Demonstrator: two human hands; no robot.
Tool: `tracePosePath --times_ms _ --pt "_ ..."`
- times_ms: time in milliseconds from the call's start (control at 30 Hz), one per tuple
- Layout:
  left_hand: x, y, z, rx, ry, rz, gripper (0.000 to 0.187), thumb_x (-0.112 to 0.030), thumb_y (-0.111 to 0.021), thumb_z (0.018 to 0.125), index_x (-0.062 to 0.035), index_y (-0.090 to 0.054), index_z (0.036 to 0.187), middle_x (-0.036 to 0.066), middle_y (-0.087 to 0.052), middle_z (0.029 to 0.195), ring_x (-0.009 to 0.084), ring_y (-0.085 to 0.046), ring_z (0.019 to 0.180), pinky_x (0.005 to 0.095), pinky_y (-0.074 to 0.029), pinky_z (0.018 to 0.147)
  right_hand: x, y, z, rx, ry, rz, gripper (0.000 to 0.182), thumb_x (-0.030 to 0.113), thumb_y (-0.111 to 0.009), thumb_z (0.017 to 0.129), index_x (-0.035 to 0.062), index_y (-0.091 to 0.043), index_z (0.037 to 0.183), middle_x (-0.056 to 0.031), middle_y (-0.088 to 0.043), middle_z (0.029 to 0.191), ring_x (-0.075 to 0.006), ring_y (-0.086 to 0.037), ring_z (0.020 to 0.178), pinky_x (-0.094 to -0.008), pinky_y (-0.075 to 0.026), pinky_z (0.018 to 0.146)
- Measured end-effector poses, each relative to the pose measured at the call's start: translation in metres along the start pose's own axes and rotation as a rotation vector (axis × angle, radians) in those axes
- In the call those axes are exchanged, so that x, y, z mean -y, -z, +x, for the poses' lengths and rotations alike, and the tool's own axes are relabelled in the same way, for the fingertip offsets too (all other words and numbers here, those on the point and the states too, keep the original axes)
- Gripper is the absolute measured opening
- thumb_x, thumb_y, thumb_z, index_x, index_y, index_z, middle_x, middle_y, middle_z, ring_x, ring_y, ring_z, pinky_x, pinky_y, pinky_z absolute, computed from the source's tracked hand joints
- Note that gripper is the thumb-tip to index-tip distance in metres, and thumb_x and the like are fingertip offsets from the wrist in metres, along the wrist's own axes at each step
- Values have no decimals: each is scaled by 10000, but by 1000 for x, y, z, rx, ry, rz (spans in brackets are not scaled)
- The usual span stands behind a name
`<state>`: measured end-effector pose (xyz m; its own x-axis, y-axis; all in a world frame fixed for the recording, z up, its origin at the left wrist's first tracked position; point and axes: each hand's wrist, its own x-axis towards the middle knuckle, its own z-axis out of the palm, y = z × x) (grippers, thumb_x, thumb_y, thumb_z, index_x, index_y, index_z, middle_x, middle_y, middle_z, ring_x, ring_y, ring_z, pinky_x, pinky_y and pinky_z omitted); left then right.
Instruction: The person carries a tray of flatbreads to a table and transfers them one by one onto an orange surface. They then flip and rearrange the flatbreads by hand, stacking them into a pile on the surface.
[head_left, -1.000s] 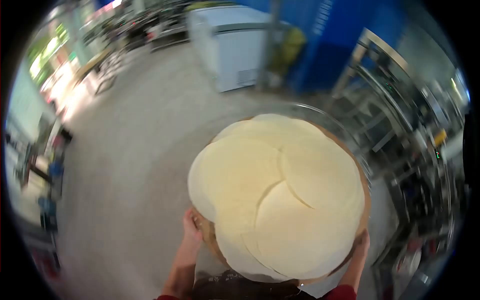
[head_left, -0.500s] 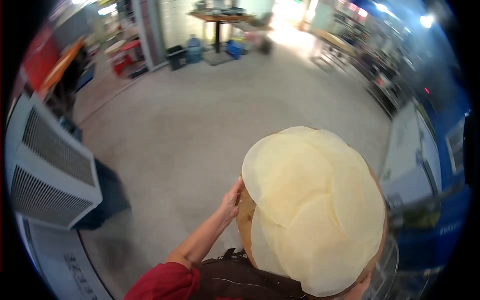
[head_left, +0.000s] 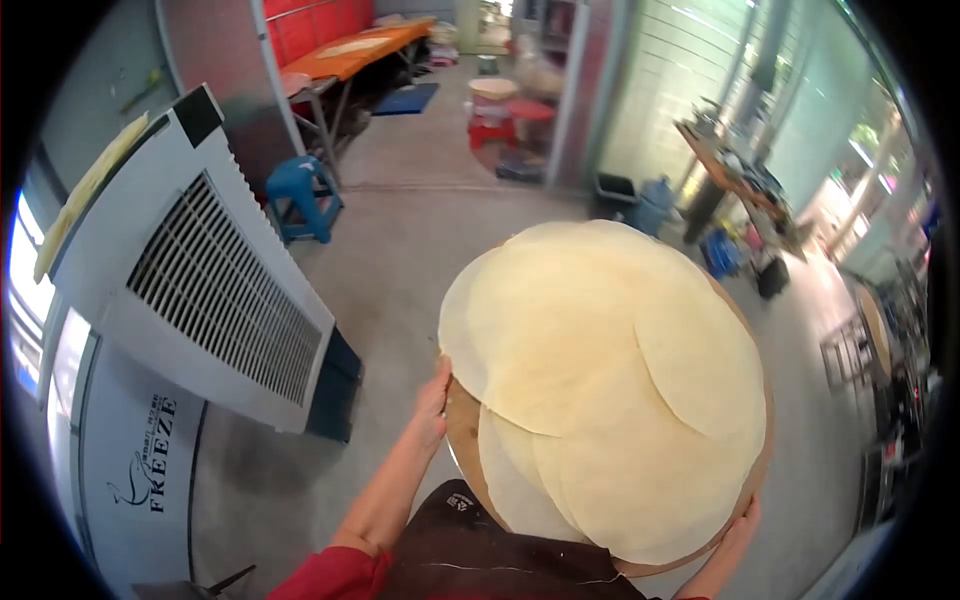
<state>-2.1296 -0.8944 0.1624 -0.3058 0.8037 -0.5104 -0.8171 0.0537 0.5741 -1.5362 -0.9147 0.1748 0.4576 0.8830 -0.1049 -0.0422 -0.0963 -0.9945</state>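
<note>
I carry a large round brown tray (head_left: 462, 432) held flat in front of my chest. Several thin, pale round sheets (head_left: 600, 380) overlap on top and cover nearly all of it, hanging slightly over the rim. My left hand (head_left: 434, 398) grips the tray's left edge. My right hand (head_left: 745, 522) holds the lower right edge, with only fingertips showing past the rim.
A white freezer unit (head_left: 190, 280) with a slatted vent stands close on my left. A blue stool (head_left: 303, 196) and an orange table (head_left: 350, 50) lie further back. Red stools (head_left: 510, 120), bins (head_left: 640, 200) and a cluttered bench (head_left: 730, 165) sit ahead and right on the concrete floor.
My view has swung round across the room while I carry the tray; the white freezer now sits closer on my left. Both hands keep their grip on the tray's rim.
</note>
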Motion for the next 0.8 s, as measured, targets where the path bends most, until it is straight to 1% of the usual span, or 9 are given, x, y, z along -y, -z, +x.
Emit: tracePosePath --times_ms 100,200,333,433,533,567,633,667,800 --pt "-59 -7 75 -73 -107 -98 502 -363 -561 785 -7 -468 1127 70 -517 1112 182 -493 993 323 -411 837 1 -138 93 33 268 -310 423 282 -384 849 -11 -418 1153 -120 -476 1135 -215 -488 978 -318 -409 821" --pt "-151 -11 165 -228 -191 -133 493 -362 -558 788 -6 -473 1118 73 -527 1095 185 -509 961 320 -421 819 10 -301 195 65 -412 389 402 258 -399 848 1 -424 1156 -128 -490 1126 -252 -512 958 -332 -426 817" --pt "-239 -33 253 -360 -262 -172 552 -384 -583 766 63 -475 1071 106 -543 1020 206 -541 879 353 -473 718 34 -469 286 62 -451 343 355 258 -421 855 25 -462 1120 -100 -531 1078 -230 -533 920 -328 -449 777" --pt "-297 -46 340 -332 -282 -224 481 -359 -549 795 2 -479 1106 70 -531 1085 191 -514 957 327 -437 799 53 -598 346 126 -453 365 362 252 -452 844 13 -465 1114 -115 -523 1085 -229 -528 915 -316 -443 773" --pt "-344 -59 436 -382 -342 -277 465 -350 -525 813 -11 -470 1126 60 -522 1107 190 -506 977 320 -424 821 58 -727 414 251 -309 312 360 252 -434 850 17 -463 1121 -111 -522 1092 -236 -524 931 -324 -434 797" --pt "-343 -62 459 -388 -320 -310 456 -345 -516 819 -18 -466 1134 55 -517 1118 189 -502 984 317 -420 827 61 -754 445 263 -356 278 357 252 -431 851 21 -465 1121 -111 -523 1091 -237 -522 938 -326 -431 803" --pt "-407 -75 527 -328 -371 -315 440 -335 -497 832 -32 -459 1149 46 -506 1139 186 -494 999 311 -413 839 64 -866 498 312 -442 339 352 250 -423 852 27 -469 1120 -110 -525 1087 -239 -516 954 -331 -425 816" --pt "-429 -65 559 -294 -393 -324 427 -325 -486 840 -49 -451 1164 35 -494 1158 183 -488 1010 307 -407 847 74 -906 509 465 -473 321 345 249 -425 848 37 -478 1115 -107 -533 1077 -242 -511 966 -342 -419 823" --pt "-528 -89 634 -300 -556 -375 490 -348 -561 792 3 -467 1121 66 -530 1077 176 -519 937 305 -452 761 48 -1075 616 452 -327 296 331 233 -429 843 25 -488 1094 -106 -543 1060 -243 -517 955 -334 -424 816"
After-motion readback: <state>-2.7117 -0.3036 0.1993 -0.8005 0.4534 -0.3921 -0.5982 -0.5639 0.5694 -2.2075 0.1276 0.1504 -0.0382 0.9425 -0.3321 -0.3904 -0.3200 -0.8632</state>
